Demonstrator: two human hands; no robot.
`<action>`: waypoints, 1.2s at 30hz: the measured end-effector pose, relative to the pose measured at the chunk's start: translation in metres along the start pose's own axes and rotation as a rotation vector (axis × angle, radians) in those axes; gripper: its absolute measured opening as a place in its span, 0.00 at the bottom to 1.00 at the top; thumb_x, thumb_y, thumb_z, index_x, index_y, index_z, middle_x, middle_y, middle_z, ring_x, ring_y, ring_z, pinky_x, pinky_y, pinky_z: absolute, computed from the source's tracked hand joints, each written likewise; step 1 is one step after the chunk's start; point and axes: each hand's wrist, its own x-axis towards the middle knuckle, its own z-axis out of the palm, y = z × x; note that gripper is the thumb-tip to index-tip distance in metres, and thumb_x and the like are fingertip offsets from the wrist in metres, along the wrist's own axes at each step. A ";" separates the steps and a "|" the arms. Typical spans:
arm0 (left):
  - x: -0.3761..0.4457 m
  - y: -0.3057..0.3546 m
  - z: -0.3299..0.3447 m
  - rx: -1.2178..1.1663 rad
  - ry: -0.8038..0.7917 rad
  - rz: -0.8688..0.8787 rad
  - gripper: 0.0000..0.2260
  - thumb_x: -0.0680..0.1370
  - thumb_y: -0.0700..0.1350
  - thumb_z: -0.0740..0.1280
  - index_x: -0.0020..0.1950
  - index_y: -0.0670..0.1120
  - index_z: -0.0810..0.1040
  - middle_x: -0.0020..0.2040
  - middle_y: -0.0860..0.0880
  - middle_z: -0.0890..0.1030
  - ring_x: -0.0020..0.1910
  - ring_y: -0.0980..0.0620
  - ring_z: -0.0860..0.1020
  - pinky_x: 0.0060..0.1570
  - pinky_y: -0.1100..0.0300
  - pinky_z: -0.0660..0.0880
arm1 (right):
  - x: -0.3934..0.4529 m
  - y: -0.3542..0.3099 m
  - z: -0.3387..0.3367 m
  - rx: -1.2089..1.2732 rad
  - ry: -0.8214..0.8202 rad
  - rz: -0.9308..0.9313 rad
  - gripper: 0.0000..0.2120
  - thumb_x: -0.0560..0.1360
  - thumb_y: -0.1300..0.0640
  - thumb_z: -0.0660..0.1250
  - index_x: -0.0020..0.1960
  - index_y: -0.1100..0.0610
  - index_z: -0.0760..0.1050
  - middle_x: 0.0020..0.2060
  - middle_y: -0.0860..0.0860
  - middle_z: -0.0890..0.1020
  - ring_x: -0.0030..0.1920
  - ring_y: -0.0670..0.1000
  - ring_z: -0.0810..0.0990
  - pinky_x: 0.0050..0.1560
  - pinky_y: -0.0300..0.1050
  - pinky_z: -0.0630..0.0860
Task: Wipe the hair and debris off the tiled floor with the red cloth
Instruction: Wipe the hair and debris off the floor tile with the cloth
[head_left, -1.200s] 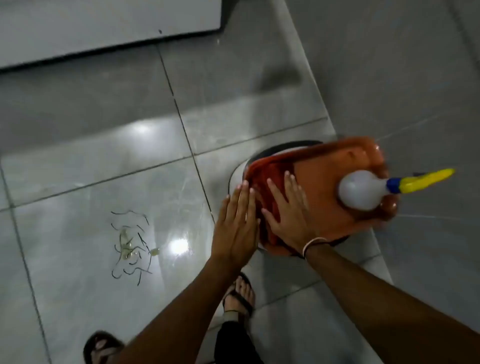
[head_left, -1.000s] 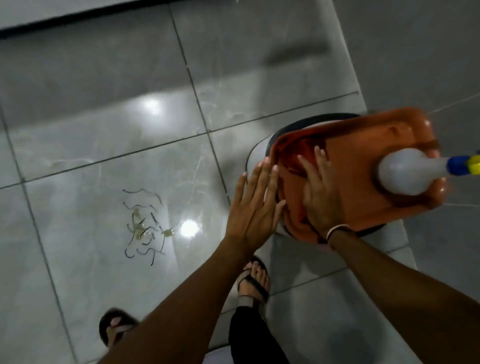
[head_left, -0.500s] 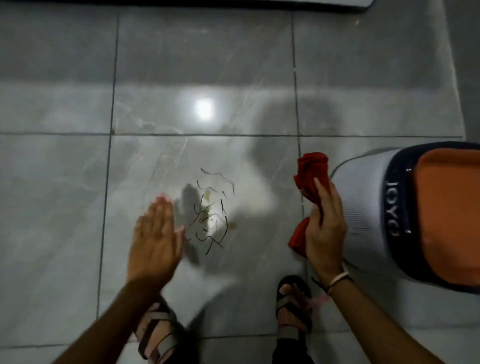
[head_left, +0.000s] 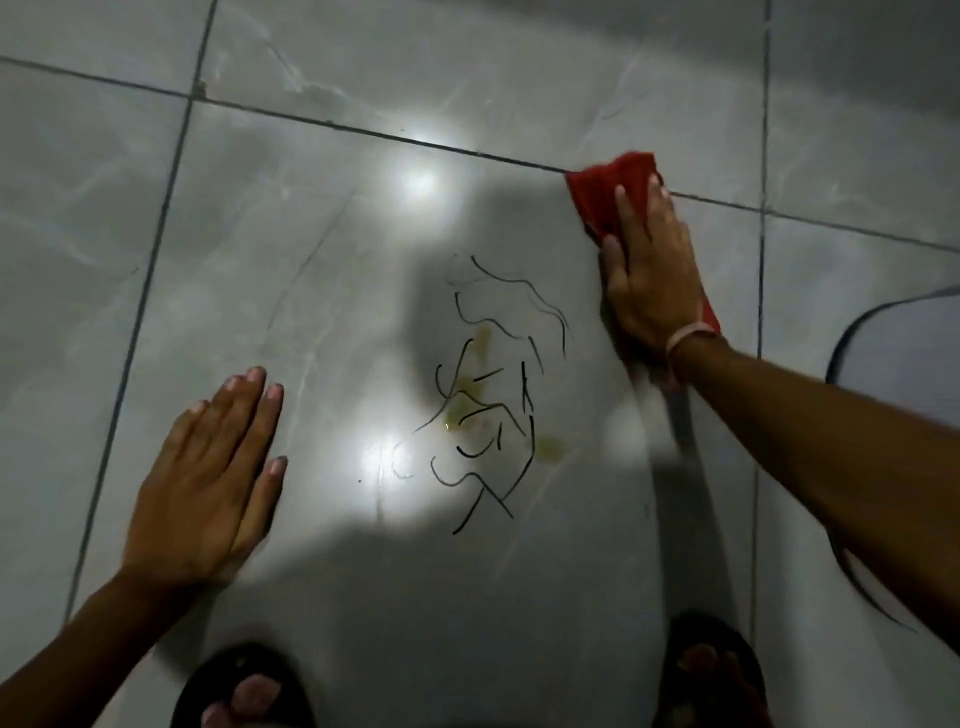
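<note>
Dark hair strands (head_left: 493, 395) and yellowish smears of debris lie in a loose tangle in the middle of a glossy grey floor tile (head_left: 311, 260). My right hand (head_left: 649, 275) presses flat on the red cloth (head_left: 608, 192), which lies on the floor just right of and beyond the hair, its far corner at a grout line. The cloth's near end shows red by my wrist. My left hand (head_left: 213, 478) is flat with fingers together, low over or on the tile left of the hair, holding nothing.
Both my sandalled feet (head_left: 244, 691) (head_left: 711, 675) stand at the bottom edge. A pale rounded object with a dark rim (head_left: 893, 332) sits at the right edge. Dark grout lines cross the floor; bright light reflections lie near the hair.
I have come down close to the floor. My right hand carried the red cloth from beside the bin down onto the tile. My left hand lowered to the floor left of the hair.
</note>
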 end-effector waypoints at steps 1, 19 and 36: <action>0.001 0.000 0.000 0.002 -0.002 -0.001 0.29 0.85 0.51 0.52 0.84 0.41 0.57 0.86 0.42 0.58 0.85 0.46 0.55 0.82 0.47 0.55 | 0.014 -0.010 0.002 0.003 0.007 -0.031 0.27 0.86 0.51 0.56 0.83 0.54 0.53 0.82 0.63 0.56 0.82 0.63 0.55 0.83 0.65 0.56; 0.004 0.003 -0.006 0.002 0.000 -0.017 0.28 0.84 0.48 0.53 0.83 0.40 0.59 0.85 0.41 0.60 0.85 0.45 0.57 0.84 0.53 0.50 | -0.121 -0.092 0.046 0.144 -0.257 -1.235 0.20 0.79 0.60 0.67 0.71 0.57 0.77 0.73 0.60 0.76 0.75 0.59 0.74 0.72 0.60 0.74; 0.002 0.002 -0.003 0.015 -0.008 -0.020 0.28 0.84 0.48 0.53 0.83 0.39 0.58 0.85 0.41 0.60 0.85 0.45 0.57 0.84 0.53 0.50 | -0.223 -0.071 0.027 0.105 -0.497 -1.230 0.24 0.83 0.55 0.56 0.78 0.57 0.66 0.80 0.57 0.66 0.82 0.55 0.61 0.82 0.52 0.63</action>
